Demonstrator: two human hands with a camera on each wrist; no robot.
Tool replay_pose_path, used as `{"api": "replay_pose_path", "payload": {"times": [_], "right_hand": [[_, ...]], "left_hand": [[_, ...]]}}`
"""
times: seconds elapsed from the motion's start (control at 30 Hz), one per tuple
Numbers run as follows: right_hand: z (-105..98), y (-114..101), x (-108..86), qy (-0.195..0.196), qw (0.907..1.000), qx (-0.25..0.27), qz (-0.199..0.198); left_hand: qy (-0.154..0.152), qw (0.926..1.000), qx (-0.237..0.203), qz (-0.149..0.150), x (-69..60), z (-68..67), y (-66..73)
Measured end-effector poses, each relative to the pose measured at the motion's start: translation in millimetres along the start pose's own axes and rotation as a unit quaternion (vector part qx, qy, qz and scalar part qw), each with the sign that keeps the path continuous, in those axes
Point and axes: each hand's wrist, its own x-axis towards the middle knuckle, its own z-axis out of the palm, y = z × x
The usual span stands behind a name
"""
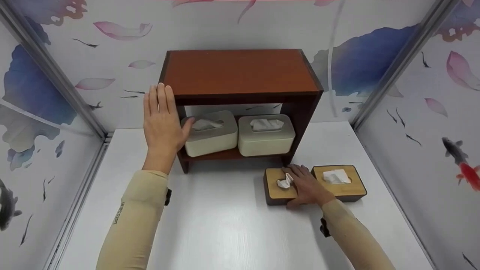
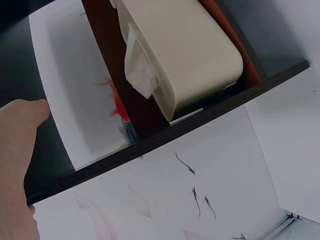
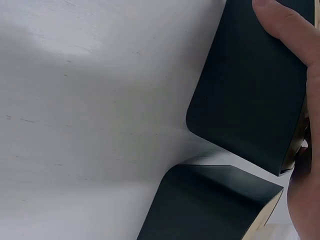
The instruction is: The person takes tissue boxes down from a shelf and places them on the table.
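Note:
In the head view my left hand (image 1: 162, 122) lies with straight fingers against the left side of a brown wooden shelf (image 1: 240, 71), its thumb pointing toward a cream tissue box (image 1: 212, 138). A second cream box (image 1: 267, 140) sits beside that one on the lower board. My right hand (image 1: 307, 187) grips a dark tissue box with a wooden lid (image 1: 275, 192) on the table, its thumb on the near side and fingers across the far side. The right wrist view shows the thumb on the box's dark side (image 3: 245, 85). The left wrist view shows the left hand (image 2: 17, 160) at the shelf's edge.
Another wood-topped tissue box (image 1: 347, 191) stands just right of the right hand. White panels with painted petals and fish (image 1: 455, 150) enclose the white table (image 1: 210, 225) at the back and both sides, with metal rails along their edges.

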Motion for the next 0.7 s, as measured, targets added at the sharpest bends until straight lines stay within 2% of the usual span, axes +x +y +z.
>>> {"api": "replay_pose_path", "payload": {"times": [0.27,0.53,0.7], "right_hand": [[-3.3,-1.5,0.5,-0.018,0.9998,0.007,0.002],[-3.1,0.5,1.1,0.001,0.9998,0.011,-0.015],[-3.2,0.3,0.7,-0.003,0.9999,0.0,-0.015]], "left_hand": [[-0.007,1.0,0.001,0.001,-0.5,-0.6,-1.3],[-0.01,0.9999,0.005,0.002,-0.3,0.0,-1.2],[-0.014,0.9999,0.006,0.0,-0.2,-0.3,-1.3]]}}
